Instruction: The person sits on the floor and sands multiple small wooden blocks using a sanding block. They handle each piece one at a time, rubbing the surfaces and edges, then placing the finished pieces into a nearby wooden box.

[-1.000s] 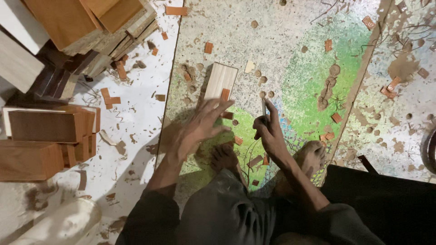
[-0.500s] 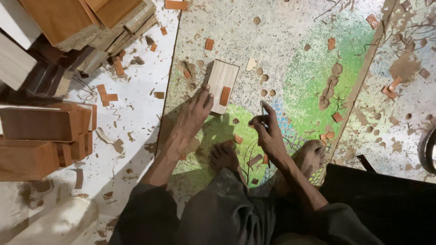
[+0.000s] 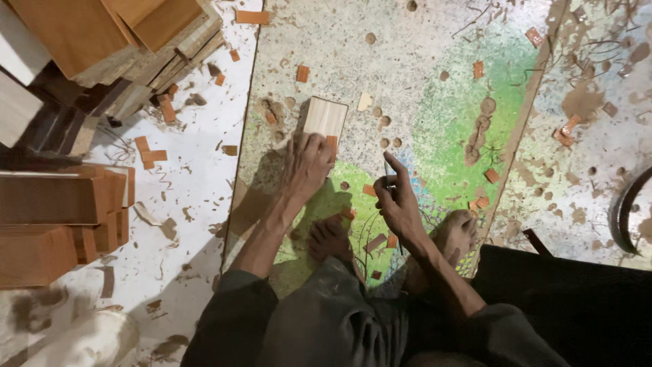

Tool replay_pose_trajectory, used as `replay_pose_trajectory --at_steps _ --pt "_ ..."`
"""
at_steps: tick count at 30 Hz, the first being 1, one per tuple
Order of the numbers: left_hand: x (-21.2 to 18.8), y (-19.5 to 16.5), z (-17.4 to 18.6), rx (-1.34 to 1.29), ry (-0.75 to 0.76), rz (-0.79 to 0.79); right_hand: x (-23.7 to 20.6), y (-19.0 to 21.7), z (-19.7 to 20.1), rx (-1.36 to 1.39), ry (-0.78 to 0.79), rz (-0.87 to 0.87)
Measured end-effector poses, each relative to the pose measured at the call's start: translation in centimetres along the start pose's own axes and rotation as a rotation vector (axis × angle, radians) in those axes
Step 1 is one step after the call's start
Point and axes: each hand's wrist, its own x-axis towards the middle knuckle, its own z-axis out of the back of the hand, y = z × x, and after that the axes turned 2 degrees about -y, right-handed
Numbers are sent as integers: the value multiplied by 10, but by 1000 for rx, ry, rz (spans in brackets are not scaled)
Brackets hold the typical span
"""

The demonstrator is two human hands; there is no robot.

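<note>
left hand (image 3: 309, 166): flat on the near end of a pale wooden block (image 3: 324, 117) — fingers spread, pressing down on it, not curled round it
wooden block: small rectangle lying on the speckled floor mat (image 3: 421, 75), long axis running away from the person, tilted slightly left; far end sticks out past the fingertips
right hand (image 3: 399, 204): fingers pinched shut on a thin dark tool (image 3: 388, 178), blade or pencil — cannot tell which; tip points up toward the block
relation: block lies up and left of the right hand, near but apart; left hand is the one touching it, right hand the farther one
feet: bare feet (image 3: 331, 239) just below the hands, on the green part of the mat
around: small orange wood chips (image 3: 302, 73) scattered on the mat; stacked wood planks (image 3: 102, 41) at left on the white floor
</note>
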Motion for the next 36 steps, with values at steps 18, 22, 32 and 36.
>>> replay_pose_trajectory --at_steps 18,22,32,36 --pt "9 4 -17 -52 -402 140 4 -13 -5 -97 -38 -22" --pt "29 30 -10 62 -549 90 2 -10 -7 -137 5 -40" --pt "14 63 49 -413 -543 725 1 -8 -4 -244 44 -48" --pt "-7 21 18 -213 -456 108 2 -13 -10 -268 47 -17"
